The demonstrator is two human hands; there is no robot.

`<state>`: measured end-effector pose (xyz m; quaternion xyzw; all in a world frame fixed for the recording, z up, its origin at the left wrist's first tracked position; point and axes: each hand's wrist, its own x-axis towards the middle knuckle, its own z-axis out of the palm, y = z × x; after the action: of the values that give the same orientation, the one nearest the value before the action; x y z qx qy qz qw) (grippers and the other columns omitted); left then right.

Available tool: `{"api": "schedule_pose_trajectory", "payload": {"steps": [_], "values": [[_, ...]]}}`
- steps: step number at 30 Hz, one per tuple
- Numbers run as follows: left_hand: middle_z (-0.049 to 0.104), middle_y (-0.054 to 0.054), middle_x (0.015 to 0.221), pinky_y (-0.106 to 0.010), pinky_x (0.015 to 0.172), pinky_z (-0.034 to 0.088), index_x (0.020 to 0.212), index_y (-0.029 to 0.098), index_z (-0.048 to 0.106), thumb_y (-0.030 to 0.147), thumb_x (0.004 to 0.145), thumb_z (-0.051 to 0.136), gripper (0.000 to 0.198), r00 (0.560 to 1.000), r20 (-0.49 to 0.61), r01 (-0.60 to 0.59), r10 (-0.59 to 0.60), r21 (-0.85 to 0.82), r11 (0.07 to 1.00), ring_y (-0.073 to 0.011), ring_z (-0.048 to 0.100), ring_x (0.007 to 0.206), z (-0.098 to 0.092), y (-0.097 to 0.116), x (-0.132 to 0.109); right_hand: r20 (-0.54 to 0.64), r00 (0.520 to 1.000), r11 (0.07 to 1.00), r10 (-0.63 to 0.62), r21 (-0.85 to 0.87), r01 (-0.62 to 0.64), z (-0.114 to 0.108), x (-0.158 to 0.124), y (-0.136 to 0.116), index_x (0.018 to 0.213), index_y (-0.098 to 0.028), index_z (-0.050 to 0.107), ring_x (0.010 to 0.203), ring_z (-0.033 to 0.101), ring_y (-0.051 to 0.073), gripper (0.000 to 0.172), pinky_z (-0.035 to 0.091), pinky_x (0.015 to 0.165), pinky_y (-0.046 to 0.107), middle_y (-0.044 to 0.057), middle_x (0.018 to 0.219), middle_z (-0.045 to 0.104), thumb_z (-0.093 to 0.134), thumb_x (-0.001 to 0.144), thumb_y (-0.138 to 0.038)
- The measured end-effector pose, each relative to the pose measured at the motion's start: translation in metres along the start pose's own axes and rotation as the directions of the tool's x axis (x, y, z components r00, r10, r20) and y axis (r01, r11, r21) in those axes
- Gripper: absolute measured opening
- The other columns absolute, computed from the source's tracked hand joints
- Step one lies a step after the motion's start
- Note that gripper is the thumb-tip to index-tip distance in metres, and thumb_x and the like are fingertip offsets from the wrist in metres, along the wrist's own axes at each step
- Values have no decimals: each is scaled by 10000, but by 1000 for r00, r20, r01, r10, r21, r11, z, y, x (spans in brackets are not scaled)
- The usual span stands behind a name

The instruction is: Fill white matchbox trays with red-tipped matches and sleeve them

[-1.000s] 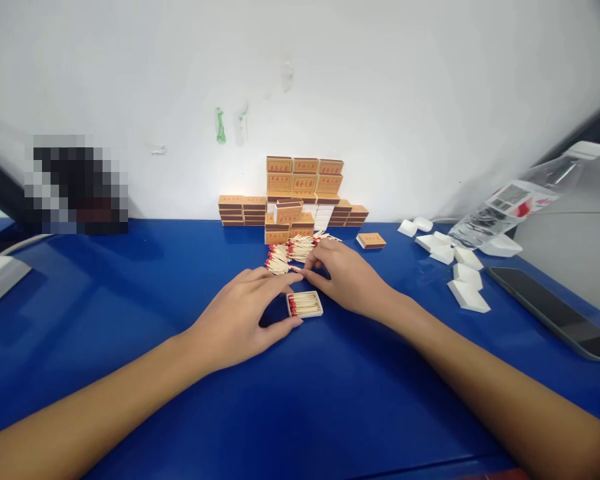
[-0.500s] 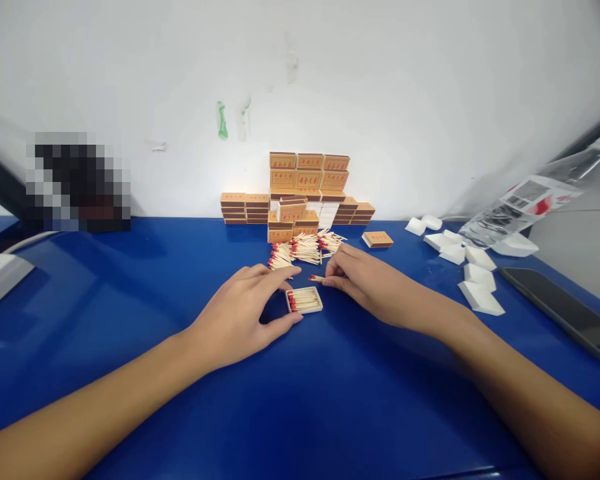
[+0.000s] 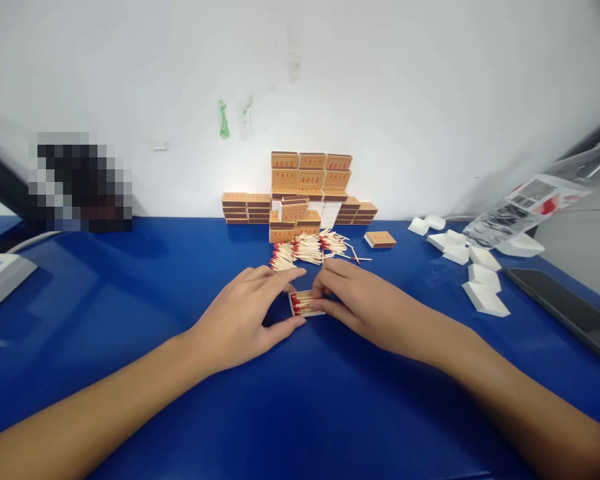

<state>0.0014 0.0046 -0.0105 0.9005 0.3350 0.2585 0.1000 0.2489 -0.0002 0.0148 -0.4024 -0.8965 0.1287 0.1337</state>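
Note:
A small white matchbox tray (image 3: 307,315) lies on the blue table, holding a layer of matches (image 3: 300,301) with their red heads to the left. My left hand (image 3: 245,313) steadies it from the left, thumb at the near edge and fingers at the far edge. Above the tray's right part, my right hand (image 3: 353,293) is closed in a pinch on a match, mostly hidden by the fingers. Just beyond both hands sits a heap of loose matches (image 3: 307,248), red heads mostly to the left.
Matchboxes (image 3: 310,179) stand stacked against the wall, and a single matchbox (image 3: 380,239) lies right of the heap. White empty trays (image 3: 485,297), a clear plastic bottle (image 3: 525,200) and a dark phone (image 3: 565,310) are at the right. A white device (image 3: 5,283) is at the left edge.
My right hand has moved left and slightly nearer, bringing the pinched match from beside the tray to over it. A few loose matches now show right of the heap. My left hand stays at the tray.

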Motion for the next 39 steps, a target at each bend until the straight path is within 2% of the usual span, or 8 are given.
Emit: {"api": "schedule_pose_trajectory", "payload": {"steps": [6,15,19,22,26,39], "values": [[762,-73,1294,-458,1032,518,1482,209,490,365,972,746,592,1000,1,3,-3,12,1000,-280,684,1198,1,1,-1,-44,999,998,27,50,-25,0,0,6,986,-195,628,906,610,200,162,481,811,348,65,1064,621,548,1096,-284],[740,-88,1352,-484,1078,510,1500,227,470,370,989,717,585,1000,23,14,-14,3,1000,-290,665,1258,0,0,-2,-23,999,998,38,60,-36,2,3,5,950,-193,598,873,603,195,172,481,783,335,67,1025,612,531,1096,-254],[753,-84,1319,-476,1059,516,1496,230,470,369,987,721,584,1000,12,5,-5,-6,1000,-291,674,1241,0,0,-1,21,999,996,26,87,-28,-1,2,-1,941,-203,596,878,613,197,198,502,793,342,73,1036,624,480,1101,-218],[762,-83,1291,-470,1028,527,1484,219,484,361,982,724,574,1000,11,2,-2,-6,1000,-290,687,1201,-1,0,0,44,999,990,28,137,-34,-2,1,-5,942,-204,616,897,620,202,213,513,808,349,72,1034,637,492,1107,-258],[761,-90,1293,-465,1011,532,1490,199,490,357,975,736,592,1000,15,7,-7,-7,1000,-286,696,1162,-1,1,0,31,999,988,27,150,-32,-3,0,-7,965,-198,669,906,623,203,220,508,821,358,76,1039,646,543,1098,-321],[742,-85,1339,-473,1057,515,1487,226,485,375,983,724,578,999,34,20,-20,2,1000,-293,679,1220,-1,1,-1,24,999,989,36,143,-39,-7,-2,-3,974,-205,681,869,616,179,174,475,762,330,54,1029,653,573,1080,-291]]}}
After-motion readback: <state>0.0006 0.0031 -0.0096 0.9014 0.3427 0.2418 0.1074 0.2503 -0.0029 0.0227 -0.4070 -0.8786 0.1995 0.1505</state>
